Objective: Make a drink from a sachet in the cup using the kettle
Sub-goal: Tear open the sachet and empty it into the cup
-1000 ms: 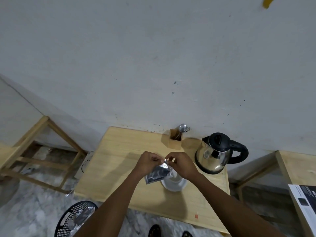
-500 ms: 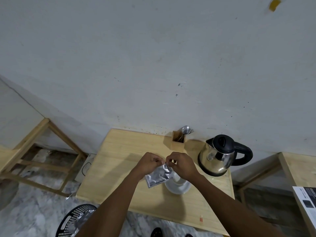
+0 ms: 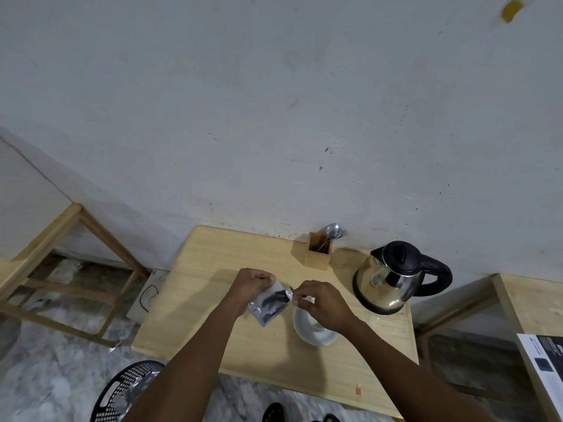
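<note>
**Sachet being torn open above the desk; nothing poured yet**

Step in hand, as I read it: opening the sachet point(image 3: 269, 306). My left hand point(image 3: 251, 286) has its grip pinched shut on the sachet's upper left corner. My right hand point(image 3: 323, 303) has its grip pinched shut on a small strip at the sachet's top right corner, which looks partly torn away. The foil packet hangs tilted between the two hands, above the desk point(image 3: 213, 269).

The cup point(image 3: 315, 332) stands on the desk at about 4 o'clock from the sachet, just beside it and partly under my right wrist. I cannot tell whether it holds anything. The kettle point(image 3: 393, 278) stands at 2 o'clock from the cup, lid shut, handle pointing right. A wooden holder point(image 3: 316, 254) with a spoon point(image 3: 332, 230) stands at 12 o'clock.

Next move calls for finishing the tear, then tipping the open corner over the cup. Risk: powder spilling if the tear jerks.
</note>
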